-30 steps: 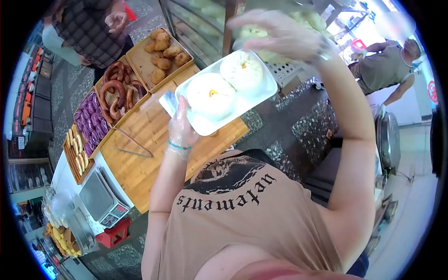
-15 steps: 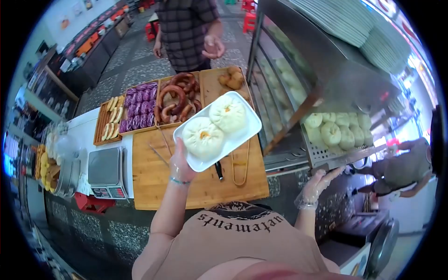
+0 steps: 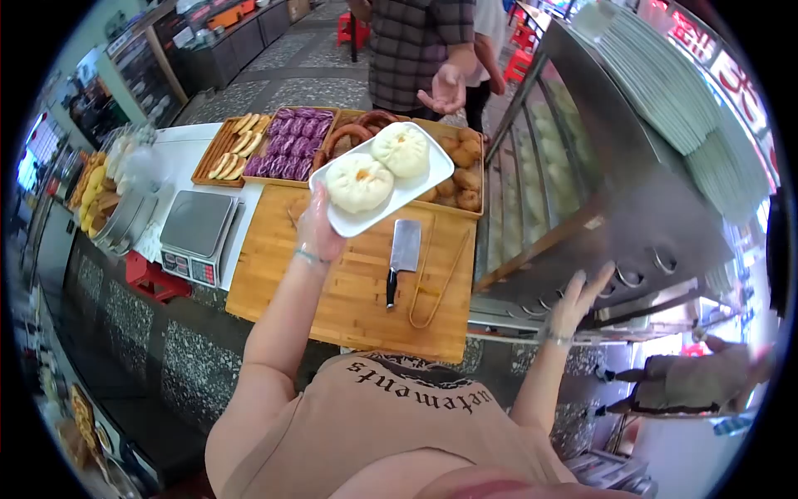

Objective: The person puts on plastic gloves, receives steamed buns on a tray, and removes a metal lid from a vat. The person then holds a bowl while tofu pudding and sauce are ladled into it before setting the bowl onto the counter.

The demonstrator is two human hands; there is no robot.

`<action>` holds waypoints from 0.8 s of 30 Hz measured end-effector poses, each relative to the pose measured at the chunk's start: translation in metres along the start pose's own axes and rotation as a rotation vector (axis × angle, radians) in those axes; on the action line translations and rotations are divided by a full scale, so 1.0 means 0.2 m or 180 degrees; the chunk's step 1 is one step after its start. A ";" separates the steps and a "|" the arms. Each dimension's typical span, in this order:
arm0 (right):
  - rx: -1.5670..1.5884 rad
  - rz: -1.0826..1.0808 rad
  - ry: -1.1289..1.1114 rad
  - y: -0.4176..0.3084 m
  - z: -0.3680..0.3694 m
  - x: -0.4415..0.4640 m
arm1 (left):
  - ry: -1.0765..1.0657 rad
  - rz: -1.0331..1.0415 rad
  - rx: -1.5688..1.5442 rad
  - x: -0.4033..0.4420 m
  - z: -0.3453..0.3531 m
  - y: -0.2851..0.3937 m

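My left hand (image 3: pixel 320 229), in a clear glove, grips the near left edge of a white foam tray (image 3: pixel 406 196) above the chopping board. Two large pleated steamed buns (image 3: pixel 359 183) sit side by side on it, each with an orange spot on top. On the right, my gloved right hand (image 3: pixel 573 308) is open, fingers stretched out against or close to the steel drawer fronts of the steamer cabinet (image 3: pixel 636 241); contact is hard to tell. It holds nothing. Below the tray, a cleaver (image 3: pixel 405 248) and metal tongs (image 3: pixel 428 291) lie on the wooden board (image 3: pixel 349 283).
Beyond the board stand wooden trays of purple rolls (image 3: pixel 295 143), sausages (image 3: pixel 345 140) and brown fried pieces (image 3: pixel 467 179). A scale (image 3: pixel 198 224) is at left. Plates (image 3: pixel 657 71) are stacked on the cabinet. Across the counter, a person in a checked shirt (image 3: pixel 420 50) holds out a hand.
The pulled-out drawer of buns at right has gone in, and its front is now closed. My right hand has moved up to the cabinet front. The view has shifted, uncovering the cleaver.
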State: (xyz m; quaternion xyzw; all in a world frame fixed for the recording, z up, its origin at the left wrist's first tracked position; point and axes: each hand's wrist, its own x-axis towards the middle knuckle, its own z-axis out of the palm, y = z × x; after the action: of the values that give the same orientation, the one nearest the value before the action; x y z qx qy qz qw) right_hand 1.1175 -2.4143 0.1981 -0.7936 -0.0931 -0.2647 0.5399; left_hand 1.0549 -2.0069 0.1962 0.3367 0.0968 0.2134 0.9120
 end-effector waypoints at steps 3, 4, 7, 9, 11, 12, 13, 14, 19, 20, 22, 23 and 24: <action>0.0332 -0.0428 -0.0119 -0.22 0.06 -0.15 | 0.0360 0.0097 0.0135 0.11 0.07 0.00; 0.0616 -0.0745 -0.0350 -0.28 0.09 -0.19 | 0.0265 0.0150 0.0060 0.19 0.06 -0.02; 0.1110 -0.0695 -0.0944 -0.40 0.20 -0.28 | 0.0435 0.0113 0.0080 0.27 0.19 -0.03; 0.1274 -0.0479 -0.1260 -0.42 0.24 -0.35 | 0.0522 0.0089 0.0120 0.31 0.24 -0.07; 0.1442 -0.0347 -0.1604 -0.43 0.25 -0.38 | 0.0366 0.0086 0.0003 0.42 0.19 -0.15; 0.1466 -0.0360 -0.1676 -0.42 0.26 -0.40 | 0.0450 0.0016 -0.0015 0.41 0.23 -0.16; 0.1496 -0.0385 -0.1754 -0.42 0.26 -0.41 | 0.0467 0.0008 -0.0025 0.42 0.24 -0.18; 0.1492 -0.0380 -0.1776 -0.43 0.26 -0.41 | 0.0496 -0.0055 -0.0015 0.43 0.26 -0.19; 0.1873 0.0415 -0.1978 -0.44 0.31 -0.44 | 0.0118 -0.0050 -0.0127 0.54 0.22 -0.31; 0.1954 0.0392 -0.1988 -0.42 0.33 -0.45 | 0.0044 0.0009 -0.0129 0.56 0.22 -0.31; 0.2037 0.0525 -0.2108 -0.40 0.38 -0.47 | 0.0152 0.0110 0.0018 0.56 0.23 -0.30; 0.2084 0.0612 -0.2060 -0.40 0.42 -0.47 | 0.0285 0.0165 0.0170 0.57 0.25 -0.29; 0.2130 0.0628 -0.2067 -0.38 0.46 -0.48 | 0.0317 0.0074 0.0151 0.60 0.23 -0.30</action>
State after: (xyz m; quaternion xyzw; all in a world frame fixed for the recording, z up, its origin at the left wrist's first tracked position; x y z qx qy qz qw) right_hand 1.0330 -2.2871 0.1851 -0.6229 -0.2613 0.0940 0.7313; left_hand 1.1957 -2.0198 0.1872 0.3482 0.1431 0.2381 0.8953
